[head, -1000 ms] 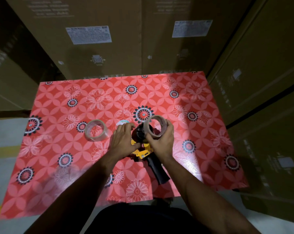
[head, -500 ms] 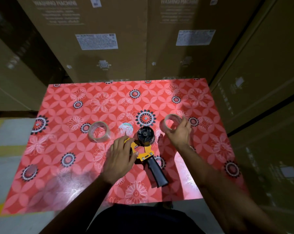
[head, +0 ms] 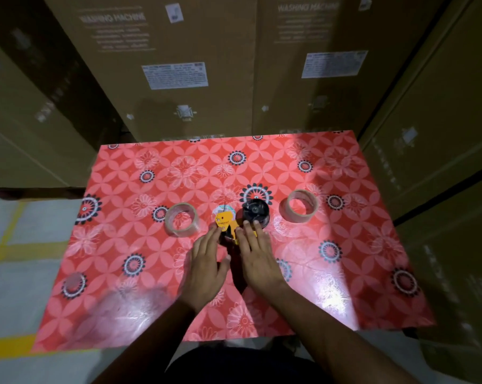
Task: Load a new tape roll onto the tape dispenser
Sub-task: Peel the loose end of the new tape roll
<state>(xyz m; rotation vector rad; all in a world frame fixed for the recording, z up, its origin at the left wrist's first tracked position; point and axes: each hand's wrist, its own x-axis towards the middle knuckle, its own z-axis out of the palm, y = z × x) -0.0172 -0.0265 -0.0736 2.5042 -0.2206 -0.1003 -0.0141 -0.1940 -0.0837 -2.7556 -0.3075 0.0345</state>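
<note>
The tape dispenser (head: 255,213) lies on the red flowered table (head: 345,273), with a yellow frame and a bare black hub. Its dark handle is mostly hidden under my hands. My left hand (head: 206,267) lies flat, fingers spread, with the fingertips touching the yellow side plate (head: 223,219). My right hand (head: 257,256) also lies flat, its fingers resting on the frame just below the hub. A clear tape roll (head: 182,232) lies flat to the left of the dispenser. A thin brownish roll (head: 298,219) lies to its right. Neither hand touches either roll.
Tall cardboard cartons (head: 178,51) with white labels stand right behind the table and along its right side (head: 442,162). To the left is a grey floor with yellow lines (head: 12,250). The table's near edge is close to my body.
My right hand set the brownish roll down right of the dispenser and came back to the frame. My left hand slid back toward the handle. The view tilted upward.
</note>
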